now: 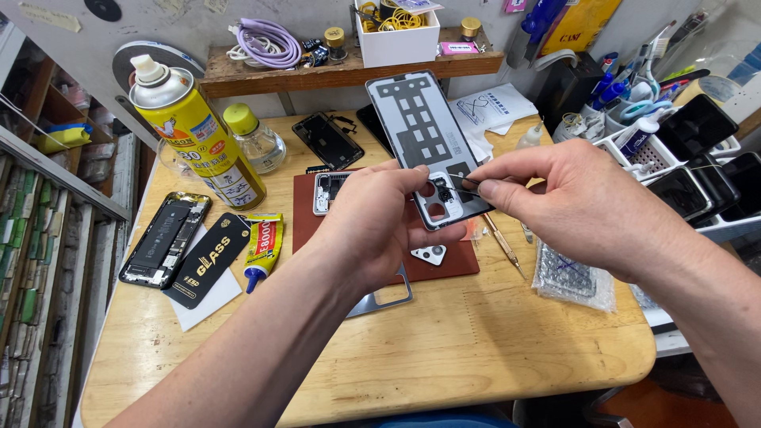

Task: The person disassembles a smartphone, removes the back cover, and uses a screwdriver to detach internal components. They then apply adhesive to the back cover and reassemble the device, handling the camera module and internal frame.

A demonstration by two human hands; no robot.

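Head view, places told from the red mat (361, 208) at the middle of the wooden table (444, 349):

Left hand: the left hand (380, 218) is above the mat, closed on the lower edge of the phone back cover (424, 143), thumb on its inner face, fingers behind.

Back cover: held tilted above the mat's far right corner, inner side toward the camera, dark with pale rectangular patches and round camera holes near the bottom.

Right hand: the right hand (583, 202) is to the right of the mat, thumb and forefinger pinched on slim tweezers (468, 186).

Tweezers: the tips reach left onto the cover beside the camera holes; what they grip is too small to tell.

On the mat: a small phone frame (326, 192) lies at its far left part; a pale camera-lens piece (429, 254) lies near its front edge, below the hands.

Left of the mat: a yellow glue tube (262, 246) just beside it, then a black flat box (208, 260), then an opened phone (165, 238) showing its battery.

Behind-left of the mat: a tall yellow spray can (198, 135) and a small glass bottle with a yellow cap (255, 141).

Behind the mat: a dark phone screen (327, 140) lying flat.

Right of the mat: a thin screwdriver (501, 244) and a bubble-wrap pouch (572, 277).
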